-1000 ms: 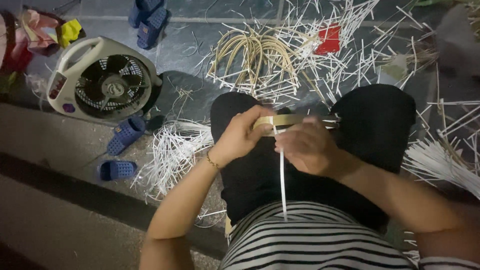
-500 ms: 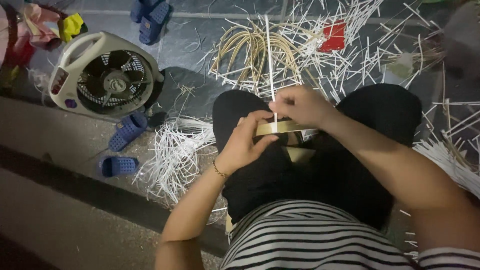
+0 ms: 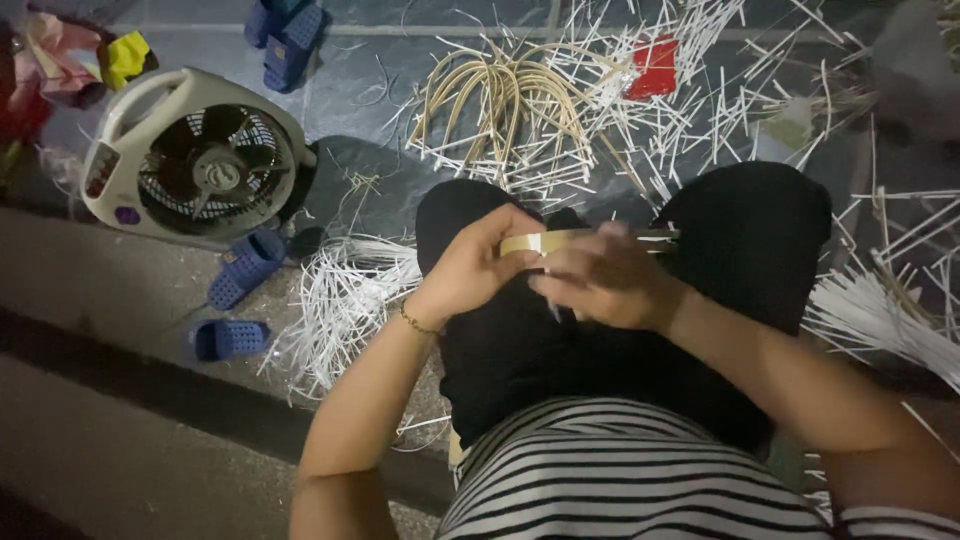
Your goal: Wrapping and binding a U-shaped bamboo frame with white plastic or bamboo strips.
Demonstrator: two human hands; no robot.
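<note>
My left hand (image 3: 478, 268) and right hand (image 3: 600, 278) together over my lap, both pinching a flat tan bamboo strip (image 3: 545, 241), white box fan (image 3: 195, 160) far left

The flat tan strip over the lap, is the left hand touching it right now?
Touching. The head view shows the left hand with its fingers closed on the end of the tan strip.

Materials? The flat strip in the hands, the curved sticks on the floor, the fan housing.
Flat strip: pale tan, matte, bends in a curve; probably split bamboo or cane. Curved sticks: same tan, likely rattan or bamboo. Fan housing: off-white, smooth moulded shell, looks plastic.
</note>
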